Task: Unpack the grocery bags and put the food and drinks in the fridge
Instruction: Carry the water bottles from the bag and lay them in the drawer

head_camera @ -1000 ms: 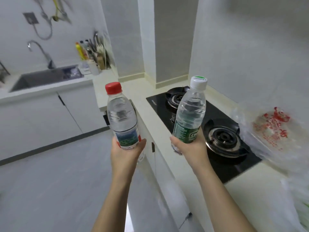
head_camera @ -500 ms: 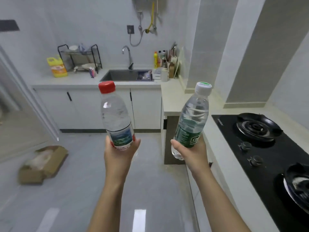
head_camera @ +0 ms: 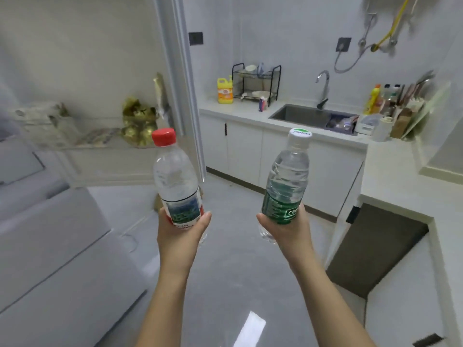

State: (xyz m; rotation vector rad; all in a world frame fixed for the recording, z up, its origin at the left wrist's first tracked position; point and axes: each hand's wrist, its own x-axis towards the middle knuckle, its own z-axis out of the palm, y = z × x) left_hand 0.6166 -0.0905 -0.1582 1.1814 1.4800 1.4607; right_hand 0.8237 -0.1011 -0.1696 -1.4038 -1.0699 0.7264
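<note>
Gripping the red-cap bottle (head_camera: 175,179) in the left hand (head_camera: 181,230), the white-cap bottle (head_camera: 288,176) in the right hand (head_camera: 285,227). Held up over the floor (head_camera: 225,276), apart (bottoms and fingers hidden). Shelf (head_camera: 75,137) at left too blurry.

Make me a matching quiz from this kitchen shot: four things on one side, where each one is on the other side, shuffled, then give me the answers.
Things
1. red-capped bottle
2. white-capped bottle
3. yellow jug
4. sink

Places
A. gripped by the right hand
B. on the counter, beside the dish rack
C. under the faucet
D. gripped by the left hand

Pairs: 1-D, 2-A, 3-B, 4-C
</note>
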